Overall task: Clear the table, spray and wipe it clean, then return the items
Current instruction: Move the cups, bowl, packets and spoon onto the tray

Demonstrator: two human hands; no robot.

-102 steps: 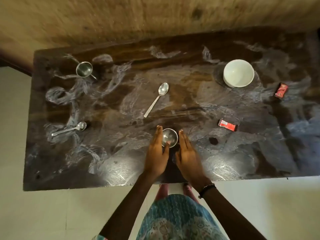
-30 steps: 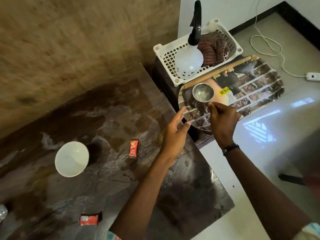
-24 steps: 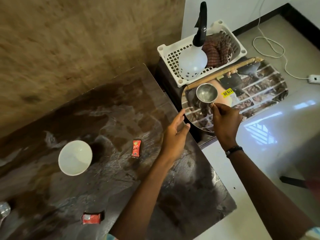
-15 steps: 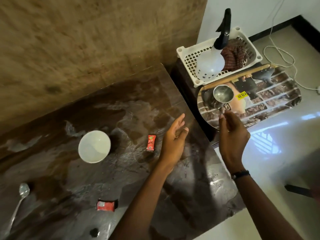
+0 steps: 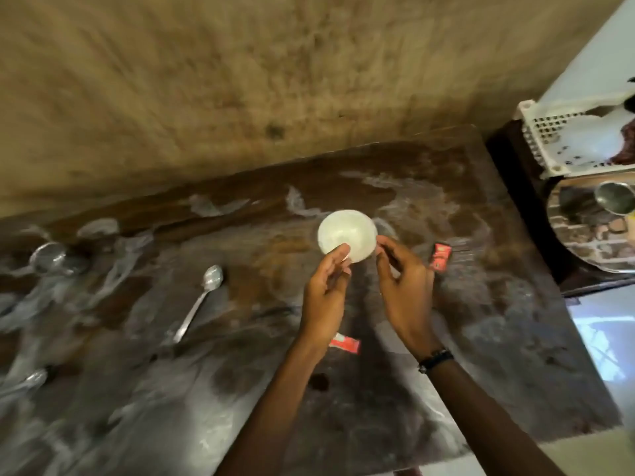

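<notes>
A white bowl (image 5: 345,231) stands on the dark, white-smeared table (image 5: 429,355), toward the back. My left hand (image 5: 326,290) reaches up to its near rim, thumb tip at the edge. My right hand (image 5: 403,286) is at the bowl's right side with fingers loosely curled; neither hand plainly grips it. Two red packets lie nearby: one (image 5: 439,256) right of my right hand, one (image 5: 346,343) partly under my left wrist. A spoon (image 5: 202,300) lies left of centre. A second spoon (image 5: 29,379) and a steel cup (image 5: 46,257) sit at the far left.
Right of the table a round reflective tray (image 5: 591,242) carries a small steel cup (image 5: 615,201). Behind it a white plastic basket (image 5: 549,132) holds a white spray bottle (image 5: 598,140) and a cloth. A brown wall runs along the table's far edge. Pale floor lies at the right.
My right hand let go of the small steel cup on the round tray. Both hands swung left from the tray to the white bowl, and the view turned back over the table.
</notes>
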